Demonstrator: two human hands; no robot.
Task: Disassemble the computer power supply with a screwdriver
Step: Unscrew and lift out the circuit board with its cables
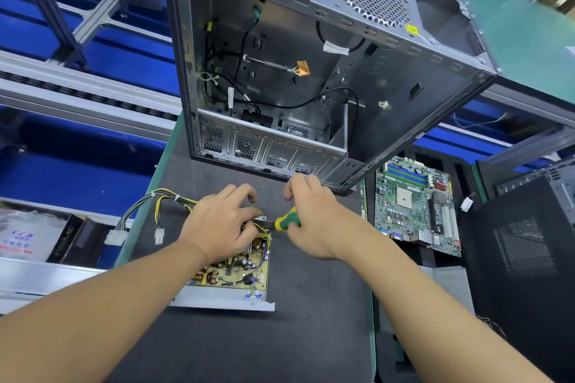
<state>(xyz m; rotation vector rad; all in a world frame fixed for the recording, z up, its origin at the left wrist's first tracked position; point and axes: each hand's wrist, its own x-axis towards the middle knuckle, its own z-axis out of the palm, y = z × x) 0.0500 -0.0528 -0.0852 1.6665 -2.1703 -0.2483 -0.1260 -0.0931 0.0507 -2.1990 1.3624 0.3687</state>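
Observation:
The opened power supply (236,277) lies on the dark mat, its yellow circuit board bare inside a grey metal tray. Its yellow and black cable bundle (146,205) trails off to the left with white plugs. My left hand (221,224) rests on the far end of the board and grips the unit. My right hand (314,218) holds a screwdriver (287,219) with a green and yellow handle. Its shaft points left toward the far right corner of the supply, and the tip is hidden under my left fingers.
An empty grey computer case (311,71) stands just behind my hands. A green motherboard (417,205) lies to the right, beside a black case panel (522,252). A conveyor rail and blue bins (77,165) run along the left.

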